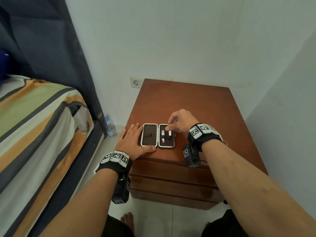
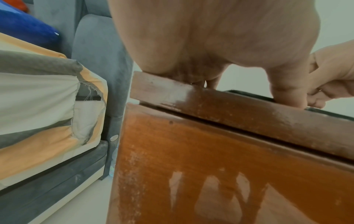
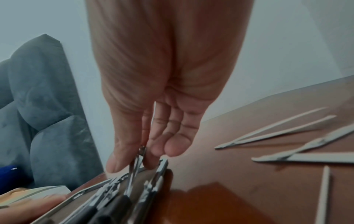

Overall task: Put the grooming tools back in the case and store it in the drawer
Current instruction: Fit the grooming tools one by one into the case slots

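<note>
The right hand (image 1: 181, 121) pinches the top end of a metal tool (image 3: 137, 169) between thumb and forefinger, directly over the right half of the open case (image 1: 166, 135); the tool's long axis runs along that half's length, toward the nightstand's (image 1: 196, 100) front edge. The left hand (image 1: 133, 142) lies flat, fingers straight, against the case's left side near the front-left corner. The remaining loose tools (image 3: 283, 136) lie on the wood on the right hand's far side, so I judge that hand nearer for fetching them.

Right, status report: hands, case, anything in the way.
Left hand flat beside open case, steadying it. Right hand pinching a tool into the right half. More tools loose on nightstand.
</note>
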